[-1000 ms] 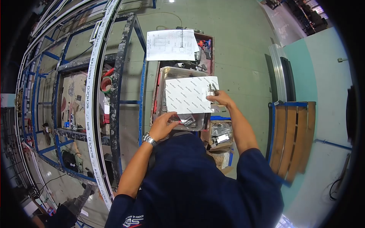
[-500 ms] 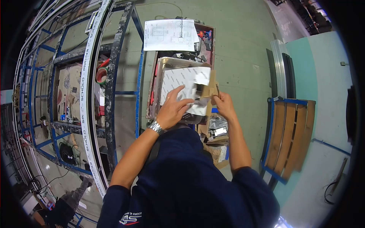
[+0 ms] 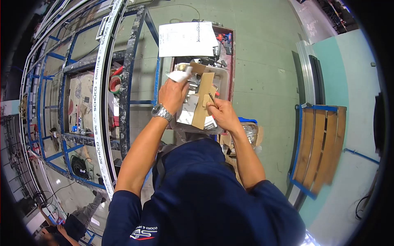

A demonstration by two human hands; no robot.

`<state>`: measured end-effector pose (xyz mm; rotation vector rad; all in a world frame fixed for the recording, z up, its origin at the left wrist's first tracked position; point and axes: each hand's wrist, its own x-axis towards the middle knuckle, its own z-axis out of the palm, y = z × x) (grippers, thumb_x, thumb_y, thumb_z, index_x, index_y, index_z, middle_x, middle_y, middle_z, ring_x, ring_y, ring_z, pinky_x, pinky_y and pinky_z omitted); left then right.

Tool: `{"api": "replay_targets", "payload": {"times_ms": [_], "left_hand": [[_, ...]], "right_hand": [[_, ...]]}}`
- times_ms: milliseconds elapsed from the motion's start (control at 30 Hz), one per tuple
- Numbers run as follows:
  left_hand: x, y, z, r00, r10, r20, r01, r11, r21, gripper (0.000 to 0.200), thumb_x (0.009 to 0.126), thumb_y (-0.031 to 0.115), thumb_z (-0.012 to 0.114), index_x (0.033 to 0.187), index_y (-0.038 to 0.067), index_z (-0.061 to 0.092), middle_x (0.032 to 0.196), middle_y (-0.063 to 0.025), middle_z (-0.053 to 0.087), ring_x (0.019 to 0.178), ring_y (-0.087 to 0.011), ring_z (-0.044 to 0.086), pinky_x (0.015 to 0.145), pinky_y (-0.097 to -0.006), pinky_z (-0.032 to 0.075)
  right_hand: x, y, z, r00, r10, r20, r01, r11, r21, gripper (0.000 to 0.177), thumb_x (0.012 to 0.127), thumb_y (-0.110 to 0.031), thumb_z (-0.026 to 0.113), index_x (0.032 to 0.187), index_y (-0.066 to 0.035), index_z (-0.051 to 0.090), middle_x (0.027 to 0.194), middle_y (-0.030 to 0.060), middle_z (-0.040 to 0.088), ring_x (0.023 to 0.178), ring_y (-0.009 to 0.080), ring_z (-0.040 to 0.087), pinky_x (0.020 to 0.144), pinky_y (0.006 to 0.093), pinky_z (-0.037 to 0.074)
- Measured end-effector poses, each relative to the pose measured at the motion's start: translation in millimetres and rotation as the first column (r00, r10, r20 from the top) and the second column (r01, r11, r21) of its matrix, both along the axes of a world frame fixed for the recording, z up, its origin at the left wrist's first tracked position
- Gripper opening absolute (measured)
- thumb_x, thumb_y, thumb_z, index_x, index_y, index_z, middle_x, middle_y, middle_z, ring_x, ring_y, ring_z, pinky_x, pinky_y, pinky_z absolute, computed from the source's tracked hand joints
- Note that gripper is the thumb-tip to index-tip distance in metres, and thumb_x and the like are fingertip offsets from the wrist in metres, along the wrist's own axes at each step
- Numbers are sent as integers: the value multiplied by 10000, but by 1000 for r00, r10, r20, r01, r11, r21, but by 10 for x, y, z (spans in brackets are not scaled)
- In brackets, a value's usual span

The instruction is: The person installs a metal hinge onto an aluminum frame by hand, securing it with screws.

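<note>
Unpacking at the tray (image 3: 196, 128) is, in our judgement, the step in hand: packing material is being taken off the parts that lie in it.

Findings:
- Left hand (image 3: 174, 95) is closed around a crumpled white sheet (image 3: 179, 76), held up over the tray's 11 o'clock corner. A watch (image 3: 159, 111) sits on that wrist.
- Right hand (image 3: 221, 112) pinches a cardboard strip (image 3: 204, 101) from its 3 o'clock edge, thumb on top. The strip stands tilted over the tray's middle, its long axis running from 12 to 6 o'clock. A thin dark item shows at the fingertips; we cannot tell what it is.
- Both pieces of packing are above the tray, between the two hands, clear of the metal parts below. Those parts are too small for us to identify.
- At 12 o'clock of the tray lies a drawing (image 3: 186, 39), partly covering a red toolbox (image 3: 230, 45). At 9 o'clock, well apart, a lettered profile (image 3: 102, 102) runs along a blue rack.

Assessment: the next move calls for a place to put the sheet and the strip, away from the tray, so that neither falls back over the parts. The strip is held only at one edge and needs a firmer hold before it is carried. The right hand must be freed before it can pick anything from the tray.
</note>
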<state>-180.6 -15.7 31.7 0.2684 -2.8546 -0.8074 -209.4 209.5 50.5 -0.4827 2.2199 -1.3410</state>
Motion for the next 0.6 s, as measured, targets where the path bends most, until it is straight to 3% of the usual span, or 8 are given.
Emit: {"api": "replay_targets", "payload": {"times_ms": [33, 133, 267, 300, 400, 433, 533, 600], "left_hand": [[-1, 36, 180, 984, 144, 108, -145, 989, 1, 435, 924, 205, 687, 1345, 300, 638, 877, -141, 687, 825, -352, 676, 708, -494, 538], [-53, -56, 156, 995, 102, -1, -102, 992, -72, 465, 940, 198, 671, 1383, 322, 601, 768, -133, 646, 739, -356, 659, 649, -513, 510], [-137, -54, 199, 985, 114, 131, -88, 979, -186, 305, 918, 194, 680, 1222, 189, 703, 802, -178, 705, 770, -397, 694, 692, -509, 536], [-157, -49, 280, 982, 144, 119, -131, 985, -110, 266, 904, 213, 698, 1151, 120, 729, 853, -208, 722, 803, -411, 702, 719, -511, 549], [-265, -78, 187, 965, 260, -48, -259, 966, 21, 288, 897, 224, 713, 1148, 83, 725, 877, -220, 723, 823, -416, 699, 729, -520, 551], [-303, -58, 206, 972, 232, -18, -233, 972, -20, 260, 883, 240, 735, 1046, 37, 726, 857, -217, 721, 823, -420, 701, 723, -510, 559], [-404, -88, 312, 987, 149, 68, -130, 967, -219, 238, 869, 248, 751, 927, 22, 705, 830, -214, 720, 818, -413, 710, 705, -501, 568], [-437, -33, 303, 988, 106, 115, -64, 945, -320, 122, 880, 143, 701, 865, 22, 700, 821, -204, 728, 810, -390, 737, 674, -479, 587]], "right_hand": [[-10, -14, -27, 1000, 4, -2, -4, 1000, -4, 366, 965, -250, 606, 776, 63, 582, 610, 159, 520, 584, 192, 491, 570, 400, 408], [-4, -40, -230, 998, 42, 43, -39, 996, -76, 368, 981, -263, 599, 804, 59, 582, 618, 121, 512, 602, 157, 482, 574, 394, 407], [23, -108, -193, 983, 39, 177, -11, 987, -161, 375, 1016, -284, 579, 841, 47, 597, 652, 28, 513, 643, 101, 462, 584, 354, 397], [11, -126, -250, 975, 46, 216, -7, 985, -175, 374, 1024, -286, 573, 847, 42, 602, 666, 6, 514, 653, 90, 457, 587, 340, 394], [14, -166, -335, 931, 56, 361, 22, 978, -209, 363, 1035, -282, 566, 839, 21, 609, 696, -34, 513, 673, 68, 443, 592, 303, 380], [25, -191, -336, 909, 58, 413, 36, 976, -217, 359, 1037, -278, 565, 831, 13, 609, 703, -43, 511, 677, 62, 439, 594, 293, 375], [85, -246, -434, 913, 50, 405, 93, 941, -325, 346, 1036, -274, 568, 832, 3, 605, 706, -49, 498, 683, 57, 428, 588, 287, 369], [76, -223, -510, 914, 44, 402, 87, 950, -301, 357, 1035, -291, 573, 836, 3, 601, 698, -47, 485, 684, 59, 425, 585, 294, 370]]}}
